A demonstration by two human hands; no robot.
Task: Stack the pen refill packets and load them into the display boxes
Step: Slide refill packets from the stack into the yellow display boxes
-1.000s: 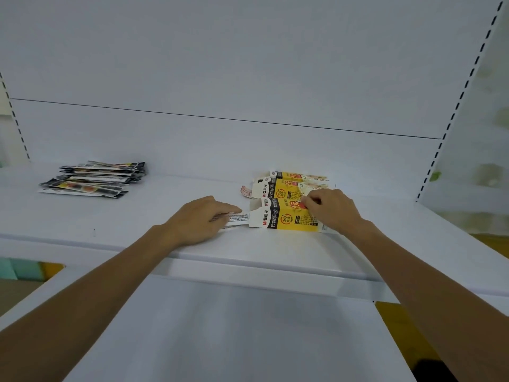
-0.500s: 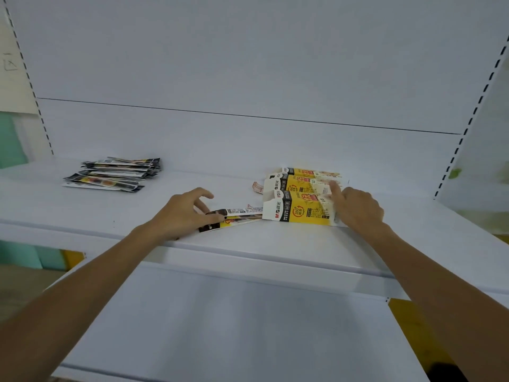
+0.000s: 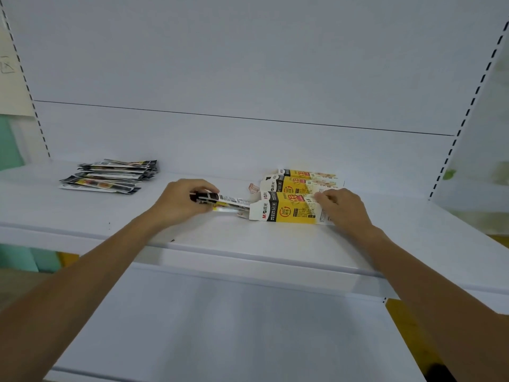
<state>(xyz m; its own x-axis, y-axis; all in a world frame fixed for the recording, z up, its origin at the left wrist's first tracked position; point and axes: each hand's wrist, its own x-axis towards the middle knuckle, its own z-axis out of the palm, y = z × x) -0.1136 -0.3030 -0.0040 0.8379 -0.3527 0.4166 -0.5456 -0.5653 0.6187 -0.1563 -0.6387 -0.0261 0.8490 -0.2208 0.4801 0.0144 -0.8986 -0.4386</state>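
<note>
Three yellow, black and white display boxes lie side by side on the white shelf (image 3: pixel 248 244). The nearest box (image 3: pixel 286 210) has its open end facing left. My left hand (image 3: pixel 179 204) grips a small stack of refill packets (image 3: pixel 224 204), whose right end sits at that open end. My right hand (image 3: pixel 344 208) presses on the right end of the nearest box and holds it down. The middle box (image 3: pixel 289 186) and the far box (image 3: pixel 305 173) lie behind it. A loose pile of refill packets (image 3: pixel 110 176) rests at the shelf's left.
A white back panel rises behind the shelf. Slotted uprights (image 3: pixel 465 114) stand at both sides. A lower white shelf (image 3: pixel 234 326) juts out below my arms. A small pinkish scrap (image 3: pixel 253 188) lies left of the middle box.
My left hand has lifted the packet stack off the shelf and levelled it at the box's open end. My right hand has shifted from the box's top to its right end.
</note>
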